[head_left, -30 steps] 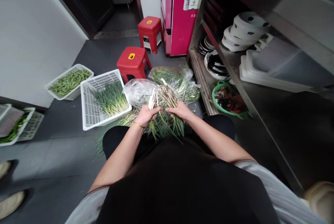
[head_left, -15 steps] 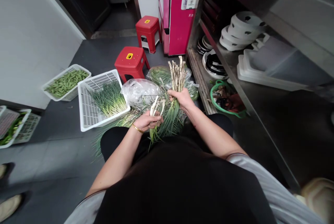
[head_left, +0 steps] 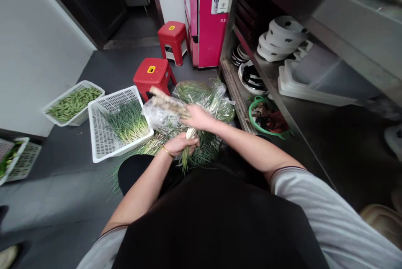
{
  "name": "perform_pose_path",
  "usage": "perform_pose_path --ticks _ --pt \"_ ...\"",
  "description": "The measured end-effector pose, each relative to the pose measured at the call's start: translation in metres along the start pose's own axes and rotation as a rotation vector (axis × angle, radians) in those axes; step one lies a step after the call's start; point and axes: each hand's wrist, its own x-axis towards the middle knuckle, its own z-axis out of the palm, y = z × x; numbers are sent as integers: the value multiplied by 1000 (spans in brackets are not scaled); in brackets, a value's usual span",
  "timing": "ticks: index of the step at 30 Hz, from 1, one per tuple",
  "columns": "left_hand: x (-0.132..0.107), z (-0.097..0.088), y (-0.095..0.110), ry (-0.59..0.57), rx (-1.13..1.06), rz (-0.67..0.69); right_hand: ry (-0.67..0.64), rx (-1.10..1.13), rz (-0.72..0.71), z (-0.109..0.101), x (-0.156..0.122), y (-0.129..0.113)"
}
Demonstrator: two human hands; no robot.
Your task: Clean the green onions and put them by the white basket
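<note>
My right hand (head_left: 199, 117) is closed round a bunch of untrimmed scallions (head_left: 165, 101), whose brownish-white root ends point to the upper left and look slightly blurred. Just below it, my left hand (head_left: 179, 144) grips a few peeled scallions (head_left: 190, 134), white ends up and green leaves hanging under the fingers. The two hands are close together over my lap. Beneath and behind them lies a heap of loose green scallions (head_left: 205, 149). To the left, a white plastic basket (head_left: 98, 133) holds cleaned scallions (head_left: 132, 122) laid side by side.
Clear plastic bags (head_left: 204, 95) of greens lie beyond my hands. Two red stools, the nearer stool (head_left: 150, 72) and the farther stool (head_left: 172, 34), stand ahead. Another basket (head_left: 75, 118) holds green beans. On the right are a steel shelf (head_left: 295, 135) and a green colander (head_left: 259, 129).
My right hand has swung its bunch from upright to tilted left and moved left, close above my left hand. My left hand keeps hold of the peeled scallions. The view has shifted slightly.
</note>
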Motion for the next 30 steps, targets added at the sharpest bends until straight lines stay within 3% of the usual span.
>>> perform_pose_path --ticks 2,5,8,10,13,16,19,21,26,30 --pt "-1 1 0 -18 -63 -13 -24 -41 -17 5 2 -2" --pt "-3 0 0 -86 -116 -25 121 14 34 15 1 -2" --pt "-3 -2 -3 -88 -93 -43 19 42 39 23 -3 -2" --pt "-5 -3 -5 -62 -112 -41 -13 126 73 19 -6 0" --pt "-12 -8 -7 -64 -212 42 97 287 212 -2 -12 6" --pt "-17 -11 -6 -121 -280 84 -141 383 244 -15 -24 10" --pt "-17 -9 -2 -138 -303 55 -327 463 226 -2 -38 11" --pt "-16 -5 1 -79 -326 64 -286 506 195 13 -45 13" --pt "-17 10 9 289 -241 180 -61 433 219 24 -46 25" --pt "-22 19 11 276 -174 82 244 289 303 3 -36 45"
